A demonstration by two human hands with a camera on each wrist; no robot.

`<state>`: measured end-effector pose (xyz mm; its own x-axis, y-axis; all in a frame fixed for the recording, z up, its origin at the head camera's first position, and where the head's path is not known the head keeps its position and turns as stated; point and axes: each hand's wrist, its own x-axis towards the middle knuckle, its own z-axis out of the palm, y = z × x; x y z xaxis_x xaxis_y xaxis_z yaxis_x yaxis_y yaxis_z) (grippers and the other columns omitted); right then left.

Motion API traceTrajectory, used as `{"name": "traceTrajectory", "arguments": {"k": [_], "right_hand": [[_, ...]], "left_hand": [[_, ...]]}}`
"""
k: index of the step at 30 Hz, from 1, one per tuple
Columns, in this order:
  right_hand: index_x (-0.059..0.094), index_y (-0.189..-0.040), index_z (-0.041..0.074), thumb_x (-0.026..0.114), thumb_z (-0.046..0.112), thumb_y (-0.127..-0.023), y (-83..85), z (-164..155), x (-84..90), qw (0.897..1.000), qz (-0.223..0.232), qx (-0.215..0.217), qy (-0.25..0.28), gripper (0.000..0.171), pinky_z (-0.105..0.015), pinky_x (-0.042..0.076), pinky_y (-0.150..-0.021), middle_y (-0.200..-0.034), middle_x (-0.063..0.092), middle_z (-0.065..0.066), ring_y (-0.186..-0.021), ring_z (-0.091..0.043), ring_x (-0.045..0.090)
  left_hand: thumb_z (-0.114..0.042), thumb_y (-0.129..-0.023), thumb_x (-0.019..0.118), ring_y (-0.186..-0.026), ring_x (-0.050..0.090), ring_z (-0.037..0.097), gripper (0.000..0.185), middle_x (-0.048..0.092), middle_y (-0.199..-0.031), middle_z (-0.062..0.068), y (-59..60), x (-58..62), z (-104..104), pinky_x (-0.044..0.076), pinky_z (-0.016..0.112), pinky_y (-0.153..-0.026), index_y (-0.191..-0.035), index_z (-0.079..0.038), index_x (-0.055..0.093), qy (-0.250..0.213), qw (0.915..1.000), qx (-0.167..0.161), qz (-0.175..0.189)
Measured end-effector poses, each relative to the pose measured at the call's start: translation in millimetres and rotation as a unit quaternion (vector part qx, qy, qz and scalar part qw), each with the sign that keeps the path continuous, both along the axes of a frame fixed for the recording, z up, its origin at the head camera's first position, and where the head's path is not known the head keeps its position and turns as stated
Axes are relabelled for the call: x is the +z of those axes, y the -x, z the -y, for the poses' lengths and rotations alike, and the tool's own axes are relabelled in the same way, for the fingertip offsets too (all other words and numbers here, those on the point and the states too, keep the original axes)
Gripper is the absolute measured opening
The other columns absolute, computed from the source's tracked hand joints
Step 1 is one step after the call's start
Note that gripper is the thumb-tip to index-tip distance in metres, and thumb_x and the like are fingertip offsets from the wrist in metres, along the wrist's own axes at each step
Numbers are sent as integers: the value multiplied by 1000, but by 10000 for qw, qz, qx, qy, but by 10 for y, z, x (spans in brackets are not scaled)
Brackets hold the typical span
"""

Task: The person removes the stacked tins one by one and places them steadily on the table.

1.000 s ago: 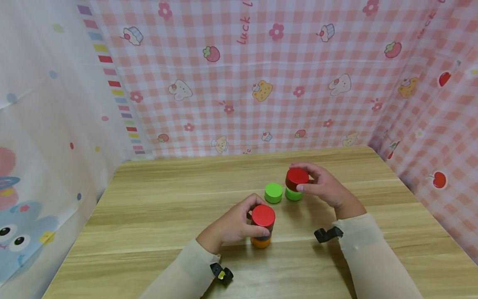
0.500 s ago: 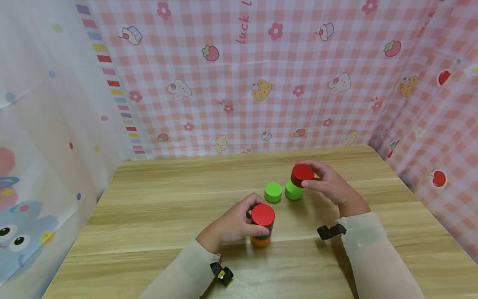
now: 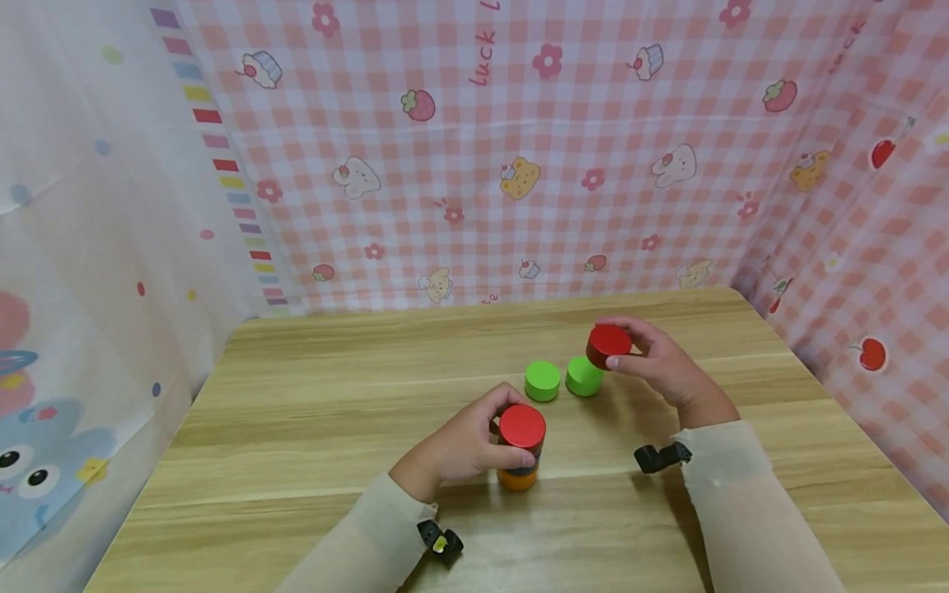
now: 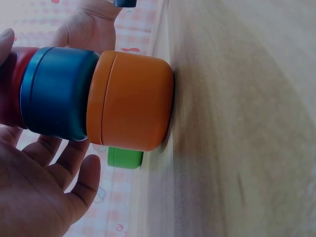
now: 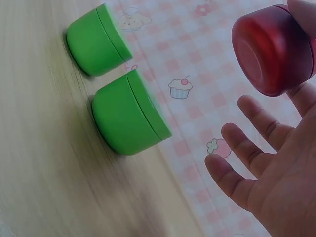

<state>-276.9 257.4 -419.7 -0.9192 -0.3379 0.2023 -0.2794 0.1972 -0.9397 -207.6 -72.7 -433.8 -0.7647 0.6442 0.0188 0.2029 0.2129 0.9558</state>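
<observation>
A stack of small round lidded tins stands upright near the middle of the table. Its top is a red tin (image 3: 522,426), then a blue tin (image 4: 61,94), with an orange tin (image 4: 133,101) at the bottom on the wood. My left hand (image 3: 465,445) grips the stack at the red tin, thumb on the near side. Farther right, my right hand (image 3: 658,362) holds a second red tin (image 5: 271,52) up off the table, between thumb and fingers. Just left of and below that tin, two green tins (image 3: 543,380) sit side by side; the right green tin (image 5: 128,116) is nearest.
The wooden table (image 3: 334,412) reaches back to a pink checked cloth (image 3: 445,148). A white patterned cloth (image 3: 89,231) hangs along the left side. Black wrist mounts (image 3: 662,457) sit on both cuffs.
My right hand has moved right and slightly back with the red tin, uncovering more of the right green tin. The left hand and its stack have stayed in place.
</observation>
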Motion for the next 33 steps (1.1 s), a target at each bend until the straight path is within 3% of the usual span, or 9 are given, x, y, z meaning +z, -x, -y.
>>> {"name": "traceTrajectory", "arguments": {"k": [8, 18, 24, 29, 33], "right_hand": [[53, -144, -2, 70, 5, -95, -7, -68, -30, 9994, 258, -248, 30, 53, -46, 33, -111, -126, 64, 14, -136, -14, 43], [52, -146, 1, 68, 7, -98, 22, -156, -89, 9990, 326, -309, 13, 52, -26, 44, -101, -129, 62, 14, -134, -12, 43], [54, -146, 7, 68, 10, -100, 28, -220, -127, 9978, 515, -403, 52, 48, -29, 42, -102, -129, 61, 14, -128, -11, 48], [59, -141, 14, 66, 7, -100, 45, -244, -154, 9980, 471, -353, 226, 42, -24, 45, -99, -127, 62, 15, -123, -9, 52], [60, -141, 14, 66, 6, -99, 48, -258, -164, 9977, 483, -414, 226, 43, -27, 42, -101, -126, 63, 16, -122, -8, 52]], "left_hand": [[-16, -88, 85, -112, 62, 19, 48, 67, -122, -2, -4, 3, -2, 56, 40, -98, -126, -18, 55, -1, 10000, 11, 52], [-15, -88, 85, -113, 61, 19, 48, 67, -122, -2, 2, -3, -3, 57, 35, -96, -125, -18, 55, -37, 10000, -1, 28], [-17, -88, 85, -112, 61, 19, 48, 67, -121, -2, 1, 2, -6, 57, 37, -96, -125, -18, 55, -15, 10000, 3, -1], [-17, -88, 85, -112, 62, 19, 48, 67, -121, -2, 4, 1, -6, 56, 39, -97, -125, -17, 55, -26, 10000, 7, 9], [-17, -88, 85, -112, 62, 19, 48, 67, -121, -2, 4, 3, -6, 56, 40, -98, -125, -17, 55, -20, 10000, 6, 0]]}}
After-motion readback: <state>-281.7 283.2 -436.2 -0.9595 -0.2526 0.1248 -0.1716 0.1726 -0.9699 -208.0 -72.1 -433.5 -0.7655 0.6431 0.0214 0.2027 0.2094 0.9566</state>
